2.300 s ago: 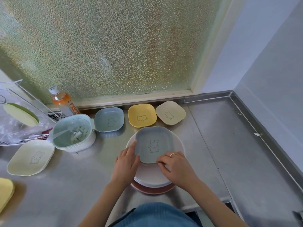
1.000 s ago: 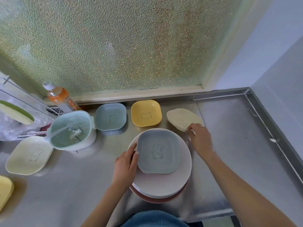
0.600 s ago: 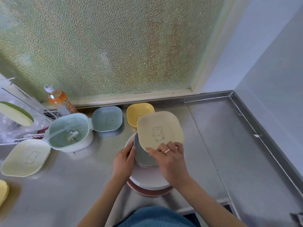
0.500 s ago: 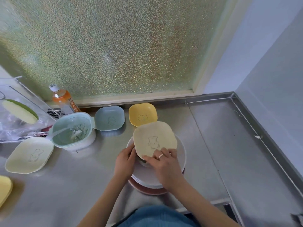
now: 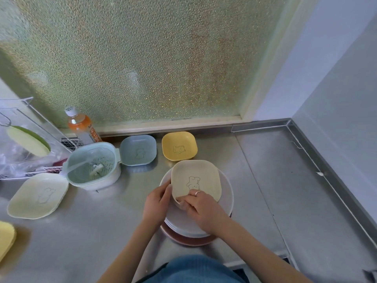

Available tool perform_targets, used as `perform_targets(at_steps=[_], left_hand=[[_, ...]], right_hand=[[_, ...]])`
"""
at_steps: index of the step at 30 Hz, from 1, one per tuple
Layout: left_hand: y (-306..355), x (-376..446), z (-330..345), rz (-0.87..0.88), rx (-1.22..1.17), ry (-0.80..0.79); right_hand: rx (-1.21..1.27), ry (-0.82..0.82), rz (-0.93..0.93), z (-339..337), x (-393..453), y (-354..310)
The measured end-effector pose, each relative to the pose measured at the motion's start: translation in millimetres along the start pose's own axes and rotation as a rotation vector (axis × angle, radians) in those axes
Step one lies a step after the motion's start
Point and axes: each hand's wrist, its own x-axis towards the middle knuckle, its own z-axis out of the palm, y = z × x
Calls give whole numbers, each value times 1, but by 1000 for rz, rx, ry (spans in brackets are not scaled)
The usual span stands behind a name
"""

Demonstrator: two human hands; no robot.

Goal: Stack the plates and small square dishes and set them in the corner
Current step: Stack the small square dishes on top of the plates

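Note:
A beige square dish [image 5: 195, 176] with a bear drawing sits on the stack of round plates [image 5: 225, 203], covering the blue-grey dish below it. My right hand [image 5: 201, 207] pinches the beige dish's near edge, fingers over the rim. My left hand [image 5: 157, 201] touches the stack's left side, fingers against the dish's left edge. A yellow square dish [image 5: 179, 146] and a blue-grey square dish [image 5: 138, 150] lie behind the stack by the window sill. A larger pale dish [image 5: 38, 195] lies far left. The steel counter's corner [image 5: 285, 127] is at the back right.
A mint strainer bowl [image 5: 91, 166] stands left of the blue-grey dish. An orange drink bottle [image 5: 81, 125] stands at the sill. A wire rack [image 5: 24, 144] with a plastic bag is at far left. A yellow item [image 5: 6, 240] pokes in at the left edge.
My right hand reached to the beige dish at the back right, lifted it and carried it over onto the blue-grey dish on the plates. My left hand stayed at the stack.

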Motion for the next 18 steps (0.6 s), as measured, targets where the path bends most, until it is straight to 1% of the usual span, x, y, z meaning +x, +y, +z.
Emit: perform_targets(at_steps=[2,3,4,5,7,8,10,12,14,16,18], left_hand=[[-1,0,-2,10,-10,-16],[-1,0,-3,8,-26,-24],[-1,0,-5,-3,-45,-31],[-1,1,-6,-20,-63,-36],[2,2,-8,-63,-83,-34],[3,4,-8,-83,-85,-26],[3,8,-6,-111,-86,-4],[4,14,-4,-133,-102,32],[4,21,-4,-150,-118,74],[3,28,-5,-172,-132,100],[2,33,-7,-204,-132,99]], right_hand=[[133,-24,4,-4,1,0],[207,-6,3,-8,1,-1],[268,47,0,-14,1,-1],[301,136,-2,-21,4,2],[289,347,5,-39,13,8],[262,428,26,-48,20,14],[214,501,109,-61,40,31],[143,448,212,-68,60,50],[95,326,267,-68,79,69],[21,219,250,-69,97,84],[-134,94,171,-71,115,92]])
